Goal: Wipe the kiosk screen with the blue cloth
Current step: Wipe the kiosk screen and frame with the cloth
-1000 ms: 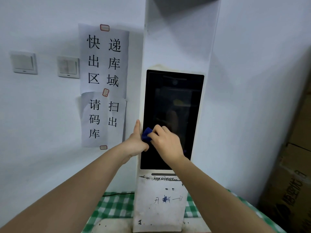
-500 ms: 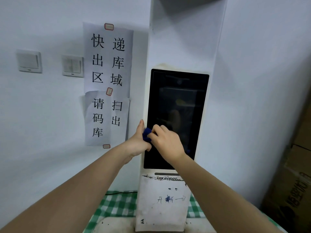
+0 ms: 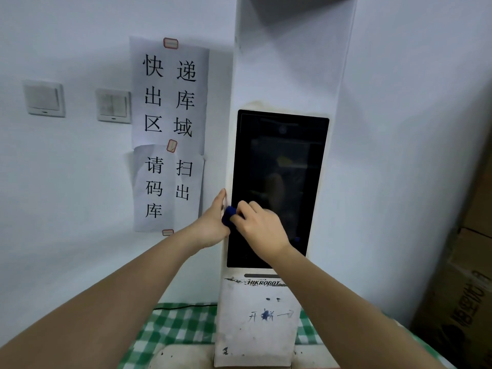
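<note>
Barely shifted since 1 s ago: both hands at same spot on lower-left of kiosk screen (image 3: 279, 166), blue cloth (image 3: 229, 214) between them as before; only the view drifted, kiosk now a bit more to the right and lower in frame.

Step in hand, by judgement: wiping under way, near left edge of glass, abt two-thirds down. Right hand (image 3: 262, 230) laid over cloth, fingers curled down onto it, pressing it to the glass; only a small bunched bit of blue showing past the knuckles. Left hand (image 3: 213, 225) on kiosk's white left side, thumb up along the bezel, other fingers hidden round the edge, so can't tell how far curled; looks like bracing the housing, touching cloth's left end.

Next move, prob.: sweep cloth rightward or upward across the dark panel w/ steady pressure, since most of glass above and right lies outside the cloth's patch. Needs left hand steadying so the tall housing doesn't rock.

Count: 1 kiosk w/ 1 screen, 1 blue cloth, 2 hands. Also 2 wall switches (image 3: 44, 98), 2 paper signs (image 3: 170, 94) w/ 3 red tape tabs, 1 green check tablecloth (image 3: 175, 328), cardboard boxes (image 3: 463, 288) at right, at least 2, exact no. unclear.
</note>
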{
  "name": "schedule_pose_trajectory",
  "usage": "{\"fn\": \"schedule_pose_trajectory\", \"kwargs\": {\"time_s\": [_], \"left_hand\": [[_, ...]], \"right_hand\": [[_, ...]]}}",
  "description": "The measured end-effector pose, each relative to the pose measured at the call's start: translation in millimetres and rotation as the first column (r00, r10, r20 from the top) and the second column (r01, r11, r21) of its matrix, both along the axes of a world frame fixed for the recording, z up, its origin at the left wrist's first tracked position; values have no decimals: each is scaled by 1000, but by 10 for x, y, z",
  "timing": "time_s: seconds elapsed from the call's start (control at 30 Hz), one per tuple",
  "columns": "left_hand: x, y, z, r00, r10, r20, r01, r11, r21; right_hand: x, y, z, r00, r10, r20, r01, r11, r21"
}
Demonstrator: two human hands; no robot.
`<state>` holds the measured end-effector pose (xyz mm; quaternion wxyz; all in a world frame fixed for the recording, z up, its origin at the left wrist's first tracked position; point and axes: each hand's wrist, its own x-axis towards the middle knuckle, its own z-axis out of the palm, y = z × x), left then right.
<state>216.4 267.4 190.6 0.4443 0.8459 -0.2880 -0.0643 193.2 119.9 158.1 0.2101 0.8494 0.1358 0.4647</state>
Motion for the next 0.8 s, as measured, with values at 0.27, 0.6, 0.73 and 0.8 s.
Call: {"fn": "schedule_pose_trajectory", "kwargs": {"time_s": [0.27,0.6,0.73,0.8], "left_hand": [[36,49,241,458,-171,872,-588,677,442],[57,36,192,380,-278,882,-743,476,470],[34,-66,186,450,-210,868,-727,478,493],[-4,-98,194,449,-197,872,-741,462,486]], "right_hand": [[12,5,187,995,-18,101,5,992,126],[-69,-90,55,999,17,44,-21,996,84],[-43,-108,240,990,-34,138,-3,965,262],[-17,-126,135,990,-37,137,1,967,253]]}}
